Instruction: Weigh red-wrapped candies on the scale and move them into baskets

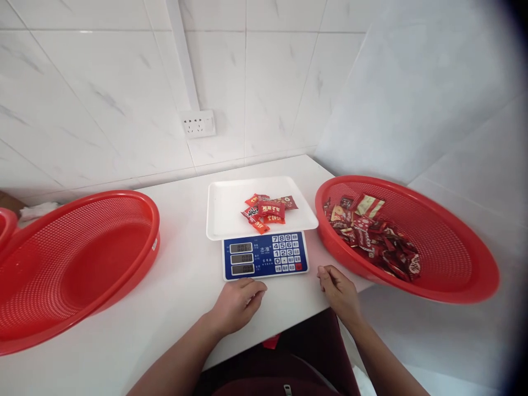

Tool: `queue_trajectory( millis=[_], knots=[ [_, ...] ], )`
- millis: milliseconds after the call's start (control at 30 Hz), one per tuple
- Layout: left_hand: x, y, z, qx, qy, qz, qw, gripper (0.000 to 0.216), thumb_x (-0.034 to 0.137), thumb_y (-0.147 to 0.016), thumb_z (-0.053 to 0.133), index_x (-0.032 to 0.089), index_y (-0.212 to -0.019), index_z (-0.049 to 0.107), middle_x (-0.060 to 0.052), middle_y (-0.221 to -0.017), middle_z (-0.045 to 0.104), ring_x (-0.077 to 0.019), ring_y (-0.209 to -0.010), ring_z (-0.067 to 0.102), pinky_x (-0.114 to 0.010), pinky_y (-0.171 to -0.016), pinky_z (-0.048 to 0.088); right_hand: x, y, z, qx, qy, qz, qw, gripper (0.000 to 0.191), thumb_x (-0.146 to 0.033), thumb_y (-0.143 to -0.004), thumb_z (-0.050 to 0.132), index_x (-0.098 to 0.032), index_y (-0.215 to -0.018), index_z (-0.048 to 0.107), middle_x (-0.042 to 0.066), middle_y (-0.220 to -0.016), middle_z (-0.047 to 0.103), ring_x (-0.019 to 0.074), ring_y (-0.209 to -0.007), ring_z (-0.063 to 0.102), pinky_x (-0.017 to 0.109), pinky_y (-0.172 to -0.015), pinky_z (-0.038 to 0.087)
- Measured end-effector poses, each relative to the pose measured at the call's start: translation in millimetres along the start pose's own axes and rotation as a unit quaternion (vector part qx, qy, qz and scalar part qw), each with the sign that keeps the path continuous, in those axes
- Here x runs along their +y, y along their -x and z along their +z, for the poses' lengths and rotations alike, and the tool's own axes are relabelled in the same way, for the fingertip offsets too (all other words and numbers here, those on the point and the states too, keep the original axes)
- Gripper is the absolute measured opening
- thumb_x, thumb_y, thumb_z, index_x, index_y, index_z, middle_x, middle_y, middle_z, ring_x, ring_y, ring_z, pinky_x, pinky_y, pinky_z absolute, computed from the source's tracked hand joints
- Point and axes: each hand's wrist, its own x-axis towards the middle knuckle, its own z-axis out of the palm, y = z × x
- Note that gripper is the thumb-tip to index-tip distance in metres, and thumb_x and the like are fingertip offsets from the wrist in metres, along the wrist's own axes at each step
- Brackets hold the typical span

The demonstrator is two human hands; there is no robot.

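Note:
A digital scale (265,264) with a blue keypad panel stands on the white table, its white weighing tray (220,212) on top. A small pile of red and brown wrapped candies (270,209) lies on that tray. My left hand (241,301) rests at the scale's front edge, fingers curled closed, nothing visible in them. To the right of the keypad, my right hand (340,291) is held closed near the table's edge, also with nothing visible. The nearest thing beyond it is a red basket (449,258) holding many wrapped candies (373,236).
On the left stands another red mesh basket (107,250), with part of a further red basket (6,225) at the frame's edge. A tiled wall (280,88) with a power socket (198,124) rises behind the white table (177,297).

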Motion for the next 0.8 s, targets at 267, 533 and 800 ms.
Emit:
queue_trajectory(
  millis=[267,533,800],
  knots=[
    [-0.5,-1.2,0.3,0.019,-0.017,0.003,1.0,0.022,0.019,-0.088,0.04,0.022,-0.094,0.061,-0.002,-0.08,0.068,-0.0118,-0.07,0.063,-0.022,-0.06,0.05,-5.9,-12.1,4.5,-0.015,-0.018,-0.005,1.0,0.042,-0.058,-0.084,0.037,-0.022,-0.067,0.051,-0.003,-0.05,0.046,0.0151,-0.051,0.048,0.026,-0.052,0.04],
    [-2.1,17.3,-98.5,0.361,-0.316,-0.214,0.851,0.027,0.035,-0.088,0.044,0.021,-0.106,0.057,-0.01,-0.104,0.066,-0.0243,-0.1,0.06,-0.04,-0.086,0.048,1.8,-9.1,3.6,-0.034,-0.02,-0.038,0.998,0.042,-0.056,-0.086,0.036,-0.02,-0.075,0.055,-0.002,-0.055,0.049,0.0151,-0.053,0.049,0.025,-0.054,0.041],
    [-21.0,24.4,-157.7,0.126,-0.319,-0.49,0.801,0.062,0.061,-0.086,0.024,0.02,-0.126,0.046,-0.015,-0.097,0.067,-0.0336,-0.08,0.064,-0.042,-0.058,0.048,2.4,-7.9,4.8,-0.037,-0.028,-0.066,0.997,0.04,-0.055,-0.086,0.037,-0.021,-0.072,0.055,-0.001,-0.055,0.049,0.0151,-0.053,0.049,0.025,-0.052,0.041]
  ],
)
